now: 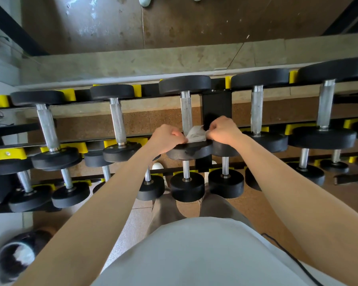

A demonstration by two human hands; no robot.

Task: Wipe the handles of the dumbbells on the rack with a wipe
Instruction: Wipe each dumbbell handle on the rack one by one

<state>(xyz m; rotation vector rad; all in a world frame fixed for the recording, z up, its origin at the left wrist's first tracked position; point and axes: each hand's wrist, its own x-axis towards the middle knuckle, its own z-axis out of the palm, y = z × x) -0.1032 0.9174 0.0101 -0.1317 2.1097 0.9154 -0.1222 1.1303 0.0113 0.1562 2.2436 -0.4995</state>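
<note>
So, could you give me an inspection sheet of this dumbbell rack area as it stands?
Surface: black rack with yellow cradles, loaded in tiers.
Job's things: white wipe at the near end of the middle top-tier dumbbell handle; whether it wraps the handle cannot be told.
Clutter: blurred black and white object on the floor, lower left.
Grippers: left hand and right hand each pinch a side of the wipe.
Cables: thin black cord over the light shirt.
Surroundings: brown floor, pale ledge behind the rack.
</note>
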